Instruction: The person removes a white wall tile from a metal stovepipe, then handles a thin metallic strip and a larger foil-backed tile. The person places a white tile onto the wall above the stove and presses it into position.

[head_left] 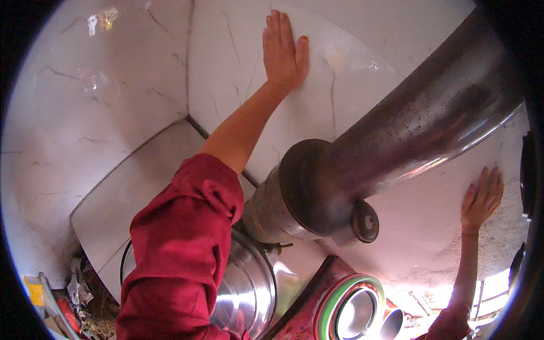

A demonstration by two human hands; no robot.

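Note:
My left hand [281, 54] lies flat on a white, dark-veined sheet [226, 73] that covers the wall, fingers stretched upward and thumb a little apart. Its arm, in a rolled-up red sleeve, reaches across the middle. At the far right, my right hand [481, 198] rests with fingers extended against the pale wall surface [419, 226]. Neither hand holds anything. Between the two hands a thick, dark metal pipe [408, 119] slants up to the right. Its lower end meets a wider metal collar [272, 209] and a short round stub [365, 221].
Below the pipe sit a shiny steel round vessel [243, 283], partly behind my left sleeve, and a green-rimmed round bowl [326, 311] near a red surface [300, 303]. Crumpled foil [79, 289] and a yellow item [34, 290] lie at the lower left.

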